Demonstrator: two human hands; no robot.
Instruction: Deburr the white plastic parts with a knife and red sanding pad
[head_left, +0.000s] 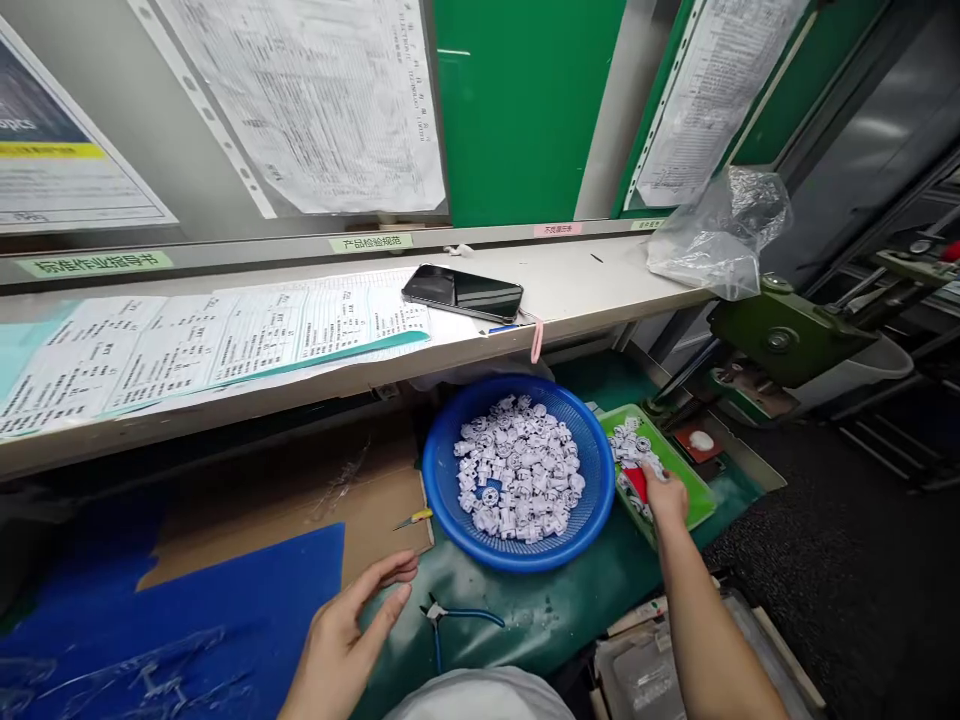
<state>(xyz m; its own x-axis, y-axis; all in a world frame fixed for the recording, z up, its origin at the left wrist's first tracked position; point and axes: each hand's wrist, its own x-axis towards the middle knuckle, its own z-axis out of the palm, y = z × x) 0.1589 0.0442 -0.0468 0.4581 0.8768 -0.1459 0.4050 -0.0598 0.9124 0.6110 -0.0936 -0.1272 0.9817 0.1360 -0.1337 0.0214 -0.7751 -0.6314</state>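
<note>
My right hand (664,496) reaches into a green tray (694,487) that holds small white plastic parts (628,448) and something red (637,482). Its fingers curl down among the parts, and what they grip is hidden. My left hand (352,625) hovers low over the green mat, fingers stretched and slightly apart, holding nothing. It is nearest to blue-handled pliers (450,612). A round blue basket (450,480) full of the same white parts (519,465) stands between the two hands.
A shelf above carries printed sheets (202,345), a black phone (463,292) and a clear plastic bag (720,235). A green press machine (780,340) stands at right. Cardboard (330,495), a blue sheet (225,610) and a small yellow-handled tool (414,518) lie at left.
</note>
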